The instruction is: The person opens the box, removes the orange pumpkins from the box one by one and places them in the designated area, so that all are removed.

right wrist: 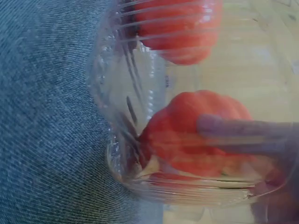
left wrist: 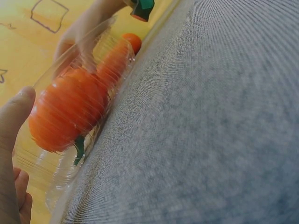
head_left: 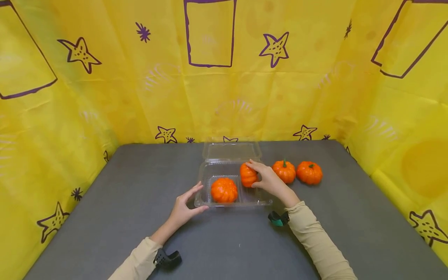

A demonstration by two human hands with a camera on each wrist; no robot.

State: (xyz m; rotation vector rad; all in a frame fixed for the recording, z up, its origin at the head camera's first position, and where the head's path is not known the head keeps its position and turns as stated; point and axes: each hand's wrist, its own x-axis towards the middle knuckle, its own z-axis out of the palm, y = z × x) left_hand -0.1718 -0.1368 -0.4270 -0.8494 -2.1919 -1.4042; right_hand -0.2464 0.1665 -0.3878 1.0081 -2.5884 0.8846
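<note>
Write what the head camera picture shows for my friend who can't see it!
A right hand holds a pumpkin in an open clear box where a second pumpkin sits, while the left hand is at the box's left side. Two more pumpkins stand to the right on the gray table. Yellow cloth hangs behind.

No readable text — no labels, brands or numbers.

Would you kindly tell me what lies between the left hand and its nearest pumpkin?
In the head view, the clear container's side wall lies between.
</note>
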